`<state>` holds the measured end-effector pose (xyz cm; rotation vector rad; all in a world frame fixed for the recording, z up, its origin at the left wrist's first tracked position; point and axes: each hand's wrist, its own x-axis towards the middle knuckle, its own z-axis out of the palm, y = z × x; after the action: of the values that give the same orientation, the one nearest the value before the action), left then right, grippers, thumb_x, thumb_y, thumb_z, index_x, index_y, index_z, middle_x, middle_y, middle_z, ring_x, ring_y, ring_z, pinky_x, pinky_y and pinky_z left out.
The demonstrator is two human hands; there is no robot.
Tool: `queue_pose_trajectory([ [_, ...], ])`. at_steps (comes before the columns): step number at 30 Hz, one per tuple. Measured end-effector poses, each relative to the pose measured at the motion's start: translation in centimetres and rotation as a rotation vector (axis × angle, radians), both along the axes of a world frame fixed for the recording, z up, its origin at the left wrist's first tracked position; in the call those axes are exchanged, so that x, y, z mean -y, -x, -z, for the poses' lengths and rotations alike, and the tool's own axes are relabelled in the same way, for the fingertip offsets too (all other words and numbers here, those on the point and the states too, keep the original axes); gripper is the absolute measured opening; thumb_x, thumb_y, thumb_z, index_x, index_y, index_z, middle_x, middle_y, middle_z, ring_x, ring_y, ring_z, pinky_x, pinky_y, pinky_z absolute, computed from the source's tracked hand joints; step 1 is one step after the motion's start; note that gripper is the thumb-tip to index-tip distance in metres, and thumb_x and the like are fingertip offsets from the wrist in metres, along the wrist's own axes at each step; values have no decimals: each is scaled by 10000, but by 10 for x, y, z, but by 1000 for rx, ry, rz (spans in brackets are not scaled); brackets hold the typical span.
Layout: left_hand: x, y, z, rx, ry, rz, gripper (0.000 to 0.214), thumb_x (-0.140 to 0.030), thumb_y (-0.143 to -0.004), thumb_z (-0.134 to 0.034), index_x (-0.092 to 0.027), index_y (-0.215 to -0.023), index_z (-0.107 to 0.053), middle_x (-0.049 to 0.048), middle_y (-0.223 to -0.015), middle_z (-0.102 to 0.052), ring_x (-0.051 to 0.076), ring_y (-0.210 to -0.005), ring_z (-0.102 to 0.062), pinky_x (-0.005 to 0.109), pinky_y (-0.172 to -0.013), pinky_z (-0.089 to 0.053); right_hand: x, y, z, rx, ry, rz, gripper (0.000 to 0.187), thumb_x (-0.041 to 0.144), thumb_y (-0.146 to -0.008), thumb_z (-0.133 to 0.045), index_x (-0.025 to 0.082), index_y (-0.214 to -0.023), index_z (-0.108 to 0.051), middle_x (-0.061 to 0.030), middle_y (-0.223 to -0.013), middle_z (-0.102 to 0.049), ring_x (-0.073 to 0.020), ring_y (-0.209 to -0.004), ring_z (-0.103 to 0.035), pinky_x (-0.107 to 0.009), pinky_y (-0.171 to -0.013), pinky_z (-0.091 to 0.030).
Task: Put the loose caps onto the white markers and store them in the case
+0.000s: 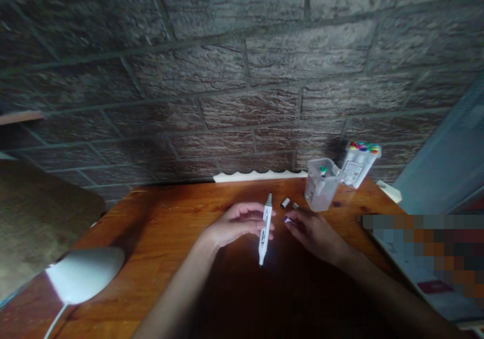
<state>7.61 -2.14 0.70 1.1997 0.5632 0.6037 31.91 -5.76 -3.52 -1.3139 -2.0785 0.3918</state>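
Note:
My left hand [242,223] is closed around a white double-ended marker [265,233], held nearly upright with both tips uncapped. To its right, my right hand [315,230] pinches a small white cap with a purple end [288,220] just above the table. A loose white-and-grey cap [285,203] lies on the wood between the hands. Another small cap [295,206] sits close behind my right fingers, partly hidden. Beyond that hand stands a clear plastic container [320,190] with a green-ended marker [323,171] inside.
A second container [360,165], packed with colourful markers, stands behind at the right. On the wooden table [166,238], a white lamp base [88,273] with a cord is at the left. A white wavy strip [260,176] runs along the brick wall [227,112]. Flat items lie at the right edge, partly blurred.

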Motion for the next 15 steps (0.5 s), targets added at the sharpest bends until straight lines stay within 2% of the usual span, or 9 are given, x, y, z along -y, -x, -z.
queue_pose_trajectory([
  [2, 2, -7, 4, 35, 51, -2, 380, -226, -738, -835, -141, -1091, -726, 106, -897, -759, 217, -774, -741, 346, -769, -581, 2, -10, -9, -217, 49, 36, 211, 328, -965, -513, 182, -1019, -657, -72, -922, -719, -183, -813, -684, -303, -730, -562],
  [5, 5, -17, 9, 57, 80, 31, 368, -223, -799, -787, -150, -1153, -715, 112, -947, -754, 214, -807, -739, 348, -791, -576, 5, -16, -20, -723, 219, 75, 294, 412, -901, -628, 198, -1100, -665, -44, -913, -706, -146, -747, -645, -266, -668, -537],
  [7, 7, -22, 12, 55, 62, 80, 371, -211, -844, -745, -165, -1208, -687, 124, -1015, -750, 214, -848, -739, 346, -812, -569, 6, -14, -25, -974, 333, 78, 327, 411, -858, -694, 223, -1126, -691, -15, -865, -691, -116, -698, -607, -240, -642, -509],
  [11, 9, -25, 15, 32, 15, 140, 349, -214, -903, -679, -196, -1250, -636, 126, -1066, -745, 186, -828, -729, 305, -764, -559, 7, -8, -27, -1228, 495, 80, 277, 385, -795, -775, 220, -1016, -751, 0, -764, -676, -90, -653, -567, -206, -608, -460],
  [15, 9, -25, 13, -63, -8, 112, 270, -270, -950, -616, -189, -1205, -646, 116, -1029, -748, 161, -766, -713, 252, -673, -535, 6, -7, -26, -1372, 596, 79, 253, 365, -750, -823, 223, -951, -764, 11, -750, -673, -74, -642, -559, -180, -585, -440],
])
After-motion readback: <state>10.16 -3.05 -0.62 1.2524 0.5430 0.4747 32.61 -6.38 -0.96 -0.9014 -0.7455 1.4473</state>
